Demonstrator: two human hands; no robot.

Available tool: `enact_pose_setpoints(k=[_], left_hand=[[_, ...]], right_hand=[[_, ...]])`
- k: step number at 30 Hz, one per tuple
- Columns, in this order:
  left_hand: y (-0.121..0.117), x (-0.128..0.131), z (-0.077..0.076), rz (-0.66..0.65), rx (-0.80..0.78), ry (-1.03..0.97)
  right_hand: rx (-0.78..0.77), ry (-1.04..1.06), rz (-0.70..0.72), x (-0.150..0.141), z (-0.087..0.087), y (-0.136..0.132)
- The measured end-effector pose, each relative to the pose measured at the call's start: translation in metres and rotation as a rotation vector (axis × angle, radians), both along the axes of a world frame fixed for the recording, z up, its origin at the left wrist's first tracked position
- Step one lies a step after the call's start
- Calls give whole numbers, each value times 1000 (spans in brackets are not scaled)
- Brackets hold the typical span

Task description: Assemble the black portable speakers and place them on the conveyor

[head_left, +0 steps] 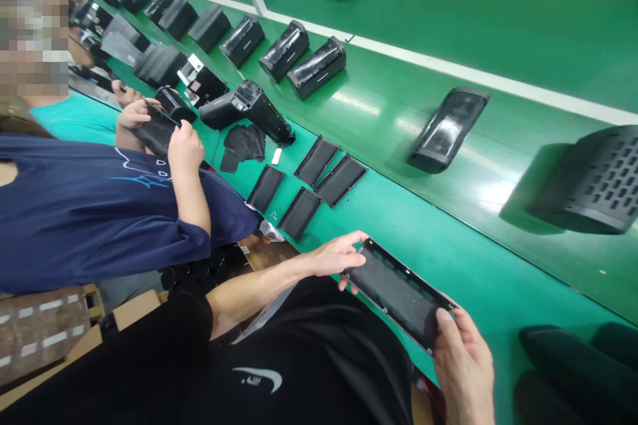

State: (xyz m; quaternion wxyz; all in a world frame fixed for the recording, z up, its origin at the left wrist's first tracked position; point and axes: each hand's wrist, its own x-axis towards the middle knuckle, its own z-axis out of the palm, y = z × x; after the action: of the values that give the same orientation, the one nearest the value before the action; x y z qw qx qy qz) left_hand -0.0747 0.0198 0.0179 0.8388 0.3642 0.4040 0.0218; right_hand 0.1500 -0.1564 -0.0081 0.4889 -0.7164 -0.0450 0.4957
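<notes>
A long black speaker grille panel, with a thin raised rim and small light tabs along its edges, is held above the green table at my front. My left hand grips its left end, thumb on the inner face and fingers beneath. Around the opposite end my right hand is closed, its thumb pressing near the corner. To the left of my left hand, several similar black panels lie flat on the table, the closest one a short way off.
A co-worker in a navy shirt at my left holds another dark panel. Black speakers stand along the green conveyor, including a blurred one. Thin black sheets lie on the table. Dark rounded objects sit at lower right.
</notes>
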Motion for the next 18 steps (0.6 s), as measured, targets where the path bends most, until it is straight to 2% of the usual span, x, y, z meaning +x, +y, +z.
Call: enact_pose_setpoints(k=[11,18], left_hand=[[0,5,-1,-13,7,-12],[0,5,1,-19,3,-22]], right_hand=[[-64,18,-27,8,-15,-5],[-87,24,-49,7,-11,2]])
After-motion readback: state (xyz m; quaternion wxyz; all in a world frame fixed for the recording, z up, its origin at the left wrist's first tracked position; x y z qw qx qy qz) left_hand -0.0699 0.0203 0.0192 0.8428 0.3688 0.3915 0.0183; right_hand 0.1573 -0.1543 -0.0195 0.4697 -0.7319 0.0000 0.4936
